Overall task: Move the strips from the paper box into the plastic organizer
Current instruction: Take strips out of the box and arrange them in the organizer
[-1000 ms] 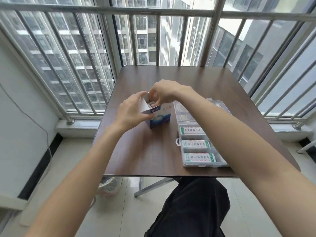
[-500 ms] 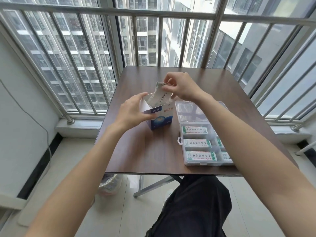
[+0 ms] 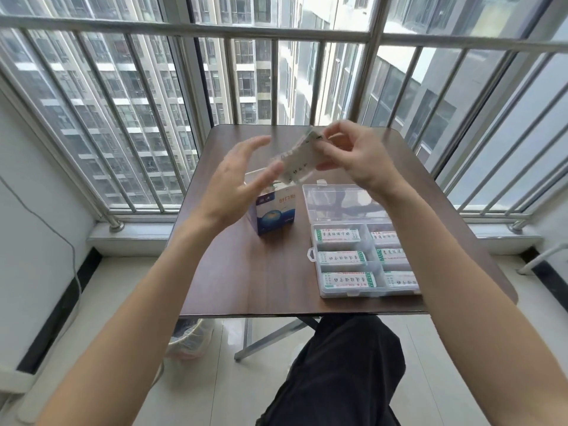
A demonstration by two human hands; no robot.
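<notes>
A blue and white paper box (image 3: 276, 214) stands upright and open on the brown table (image 3: 276, 278). Right of it lies the clear plastic organizer (image 3: 347, 292), lid swung back, with white strip packets in its compartments. My right hand (image 3: 353, 158) pinches a bunch of pale strips (image 3: 298, 161) by their top end, lifted clear above the box. My left hand (image 3: 239, 186) hovers above the box with its fingers straight, the fingertips close to the strips' lower end; whether they touch is unclear.
A metal railing (image 3: 276, 29) and window bars stand right behind the table. The organizer's open lid (image 3: 341, 201) lies flat beyond its compartments. A bin with a plastic liner (image 3: 190, 339) sits under the table's left side. My dark-trousered leg (image 3: 335, 373) is below the near edge.
My right hand has pulled the strips up out of the box and to the right. My left hand has let go of the box and risen towards the strips.
</notes>
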